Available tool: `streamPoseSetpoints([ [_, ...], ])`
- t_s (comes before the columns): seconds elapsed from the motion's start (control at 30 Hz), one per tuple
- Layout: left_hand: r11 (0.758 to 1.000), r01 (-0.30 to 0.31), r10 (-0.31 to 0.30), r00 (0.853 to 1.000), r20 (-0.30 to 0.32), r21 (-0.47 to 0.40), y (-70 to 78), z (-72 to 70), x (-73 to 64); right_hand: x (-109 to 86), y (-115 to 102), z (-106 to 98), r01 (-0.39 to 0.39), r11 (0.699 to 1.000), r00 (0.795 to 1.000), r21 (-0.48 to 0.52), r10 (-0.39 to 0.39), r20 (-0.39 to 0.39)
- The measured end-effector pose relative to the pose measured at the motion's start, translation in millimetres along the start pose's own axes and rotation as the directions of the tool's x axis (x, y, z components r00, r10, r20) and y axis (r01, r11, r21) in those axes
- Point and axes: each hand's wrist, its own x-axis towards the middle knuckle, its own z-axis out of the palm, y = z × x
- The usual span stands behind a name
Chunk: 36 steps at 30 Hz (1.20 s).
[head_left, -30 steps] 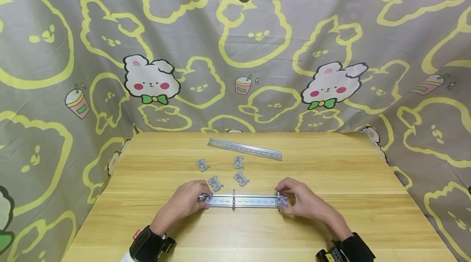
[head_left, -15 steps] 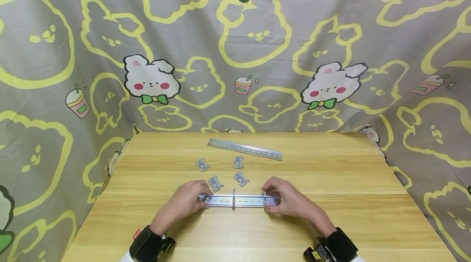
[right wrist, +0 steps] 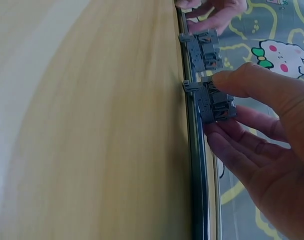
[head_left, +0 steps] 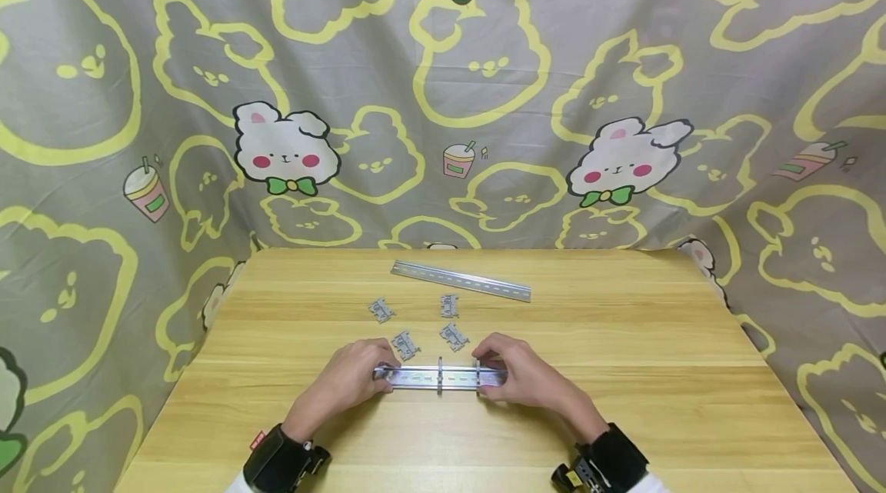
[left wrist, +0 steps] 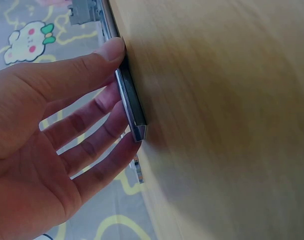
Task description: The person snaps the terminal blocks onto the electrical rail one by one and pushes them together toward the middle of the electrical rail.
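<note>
A slotted metal DIN rail (head_left: 417,378) lies across the table in front of the person. My left hand (head_left: 354,374) grips its left end, the thumb (left wrist: 112,50) on the near edge and fingers on the far edge in the left wrist view. One grey terminal block (head_left: 439,375) stands upright across the rail near its middle. To the right of it, my right hand (head_left: 521,375) pinches a second grey terminal block (right wrist: 211,102), also astride the rail, between thumb and fingers. A small gap separates the two blocks; the right hand covers part of the rail behind it.
Several loose grey terminal blocks (head_left: 405,345) lie flat on the wooden table (head_left: 623,308) beyond the rail's left half. Farther back rests another slotted DIN rail (head_left: 460,281), slightly slanted. A patterned curtain (head_left: 388,78) hangs behind the table.
My right hand has moved left along the rail with its terminal block, from near the right end to close by the middle block. My left hand has stayed at the left end.
</note>
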Motion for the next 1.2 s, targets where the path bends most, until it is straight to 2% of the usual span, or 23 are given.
streamPoseSetpoints([
  [0.6, 1.0, 0.012, -0.012, 1.0, 0.004, -0.003, 2.0, -2.2, -0.8, 18.1, -9, 15, -0.008, 0.999, 1.0, 0.031, 0.008, 0.026],
  [1.2, 1.0, 0.0, 0.0, 1.0, 0.001, -0.008, 1.3, -2.3, -1.6, 25.6, -13, 22, -0.007, 0.998, 0.999, 0.064, 0.005, 0.037],
])
